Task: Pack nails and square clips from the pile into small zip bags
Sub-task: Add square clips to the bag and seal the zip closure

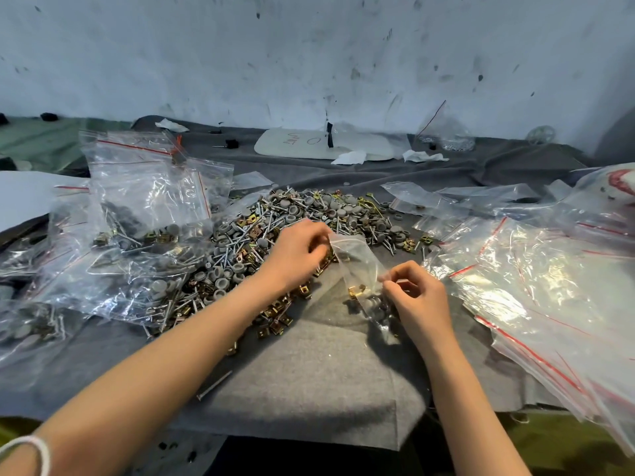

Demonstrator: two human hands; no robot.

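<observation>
Head view. Grey felt cloth (309, 365): work surface. Mixed pile of silver nails, brass-coloured square clips and grey round caps (275, 231): centre, just beyond the hands. Small clear zip bag (357, 269): held between both hands, a few brass clips and grey pieces inside. Left hand (299, 250): fingers curled at the bag's upper edge, over the pile; blurred, grip cannot be told. Right hand (417, 295): pinching the bag's right edge. Filled clear bags (137, 214): left. Empty red-striped zip bags (536, 280): right. Loose nail (214, 384): near the left forearm.
</observation>
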